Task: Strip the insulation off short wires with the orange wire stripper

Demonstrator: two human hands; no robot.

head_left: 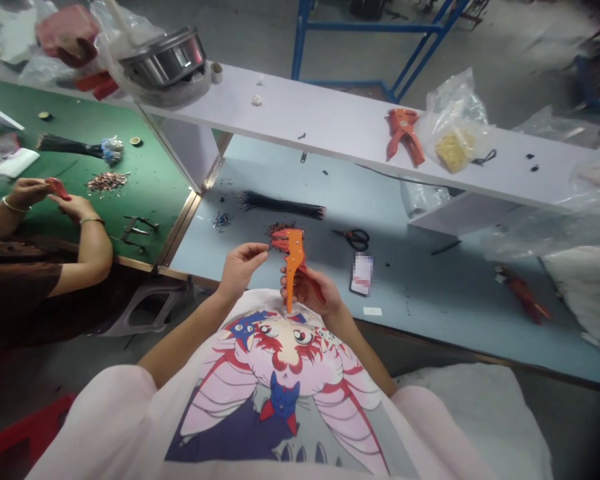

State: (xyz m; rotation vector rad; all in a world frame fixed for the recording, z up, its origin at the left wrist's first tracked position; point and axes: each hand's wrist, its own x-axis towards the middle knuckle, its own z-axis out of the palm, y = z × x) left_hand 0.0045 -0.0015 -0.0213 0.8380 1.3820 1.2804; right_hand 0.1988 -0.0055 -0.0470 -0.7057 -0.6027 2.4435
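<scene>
My right hand (311, 292) is wrapped round the handles of an orange wire stripper (291, 257), held upright in front of my chest with its jaws at the top. My left hand (240, 267) pinches a thin dark wire (266, 248) and holds its end at the stripper's jaws. A bundle of black wires (283, 203) lies on the pale blue table (430, 293) just beyond my hands, with a small heap of dark stripped bits (280, 228) next to it.
Black scissors (354, 238) and a phone (362, 273) lie right of my hands. A second orange stripper (403, 133) and a plastic bag (453, 123) sit on the white shelf (330, 120). At the left a co-worker's hands (47, 197) work over a green table (145, 180).
</scene>
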